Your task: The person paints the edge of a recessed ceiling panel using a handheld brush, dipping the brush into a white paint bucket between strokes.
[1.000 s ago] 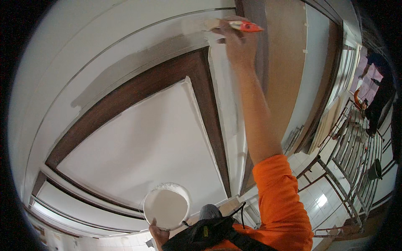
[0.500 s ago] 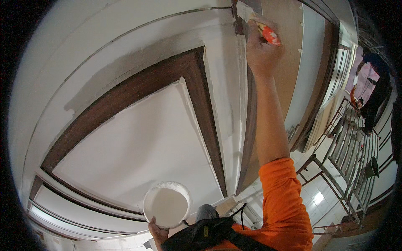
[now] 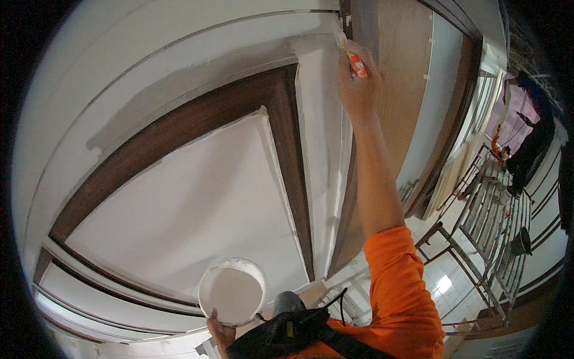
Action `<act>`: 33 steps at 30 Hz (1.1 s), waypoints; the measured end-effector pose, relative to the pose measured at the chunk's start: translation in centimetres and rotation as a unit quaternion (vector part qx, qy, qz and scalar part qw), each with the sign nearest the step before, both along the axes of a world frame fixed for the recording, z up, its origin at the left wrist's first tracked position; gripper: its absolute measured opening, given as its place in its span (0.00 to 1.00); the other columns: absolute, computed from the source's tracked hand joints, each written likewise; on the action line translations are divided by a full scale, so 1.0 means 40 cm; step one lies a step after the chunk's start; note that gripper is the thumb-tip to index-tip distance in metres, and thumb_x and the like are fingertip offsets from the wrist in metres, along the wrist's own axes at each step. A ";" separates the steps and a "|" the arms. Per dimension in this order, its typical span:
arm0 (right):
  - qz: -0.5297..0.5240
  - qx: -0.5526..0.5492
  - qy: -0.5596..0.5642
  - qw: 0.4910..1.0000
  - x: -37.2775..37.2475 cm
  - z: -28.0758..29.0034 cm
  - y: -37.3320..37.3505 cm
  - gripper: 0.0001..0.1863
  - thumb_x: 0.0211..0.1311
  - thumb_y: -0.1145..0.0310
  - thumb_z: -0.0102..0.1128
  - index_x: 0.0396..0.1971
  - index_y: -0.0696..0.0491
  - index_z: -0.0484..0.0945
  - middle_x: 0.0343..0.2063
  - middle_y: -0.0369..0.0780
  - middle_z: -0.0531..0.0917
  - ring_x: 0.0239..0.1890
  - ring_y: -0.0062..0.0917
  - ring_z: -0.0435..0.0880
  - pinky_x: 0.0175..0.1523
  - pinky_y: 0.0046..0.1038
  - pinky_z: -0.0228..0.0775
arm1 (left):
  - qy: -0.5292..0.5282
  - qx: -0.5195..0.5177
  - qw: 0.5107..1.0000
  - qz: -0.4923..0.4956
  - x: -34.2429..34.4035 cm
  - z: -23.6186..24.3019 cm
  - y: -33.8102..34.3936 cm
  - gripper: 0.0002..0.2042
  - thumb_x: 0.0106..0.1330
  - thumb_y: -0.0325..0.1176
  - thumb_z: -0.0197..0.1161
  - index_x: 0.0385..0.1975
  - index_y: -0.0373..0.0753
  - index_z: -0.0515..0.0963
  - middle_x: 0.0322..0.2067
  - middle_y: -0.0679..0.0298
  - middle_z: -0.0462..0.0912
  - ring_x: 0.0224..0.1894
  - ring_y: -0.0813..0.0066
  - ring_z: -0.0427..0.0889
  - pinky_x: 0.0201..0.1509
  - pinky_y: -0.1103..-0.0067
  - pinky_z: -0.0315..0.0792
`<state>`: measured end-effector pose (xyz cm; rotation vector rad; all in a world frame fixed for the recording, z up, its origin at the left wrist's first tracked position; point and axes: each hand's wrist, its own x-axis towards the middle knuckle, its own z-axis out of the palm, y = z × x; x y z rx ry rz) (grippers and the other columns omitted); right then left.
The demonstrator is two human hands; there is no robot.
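My right hand (image 3: 360, 93) is raised high, closed around a paintbrush (image 3: 358, 64) with a red and yellow handle. The bristles, mostly hidden by my fingers and small in view, point up at the pale wall strip (image 3: 320, 72) next to the dark vertical trim (image 3: 346, 21). Low in front of me, my left hand (image 3: 220, 332) grips the lower side of a white bucket (image 3: 262, 276), its thumb on the outside near the rim. Off-white paint (image 3: 233, 294) lies inside the bucket. A dark brown wooden frame (image 3: 283, 90) borders the white panel (image 3: 185, 203).
At right stands a metal scaffold (image 3: 478, 227) with a slatted platform, and a dark bucket (image 3: 521, 242) on it. Beyond it, a person in dark clothing (image 3: 529, 140) is at work. Plywood (image 3: 402, 66) lines the wall right of my arm. Tiled floor (image 3: 439, 269) shows below.
My right hand with the paintbrush has moved down and left, off the dark trim toward the pale wall strip. The bucket stays in my left hand, and the view has shifted slightly.
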<state>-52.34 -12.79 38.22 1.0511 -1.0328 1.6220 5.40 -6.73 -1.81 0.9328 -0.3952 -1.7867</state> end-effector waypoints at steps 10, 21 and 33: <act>-0.110 -0.019 0.006 0.994 0.016 0.043 0.032 0.09 0.62 0.65 0.64 0.34 0.56 0.82 0.26 0.43 0.86 0.27 0.33 0.86 0.33 0.33 0.75 | 0.011 -0.008 1.000 -0.001 0.001 -0.016 -0.007 0.27 0.72 0.41 0.50 0.65 0.31 0.60 0.60 0.51 0.71 0.63 0.54 0.70 0.66 0.55 0.64; -0.154 0.046 0.030 0.987 0.003 0.016 0.054 0.07 0.61 0.70 0.65 0.39 0.52 0.82 0.35 0.40 0.87 0.35 0.30 0.87 0.41 0.27 0.77 | -0.101 -0.115 0.988 -0.029 0.016 -0.059 -0.008 0.26 0.71 0.38 0.50 0.65 0.30 0.61 0.61 0.48 0.70 0.63 0.51 0.69 0.67 0.55 0.64; -0.053 0.049 0.062 0.995 0.021 -0.054 0.013 0.11 0.57 0.76 0.65 0.41 0.51 0.78 0.45 0.44 0.85 0.46 0.40 0.86 0.47 0.33 0.78 | 0.011 -0.013 1.000 -0.003 0.008 -0.015 0.005 0.26 0.73 0.40 0.48 0.65 0.31 0.59 0.60 0.51 0.70 0.61 0.54 0.71 0.62 0.57 0.68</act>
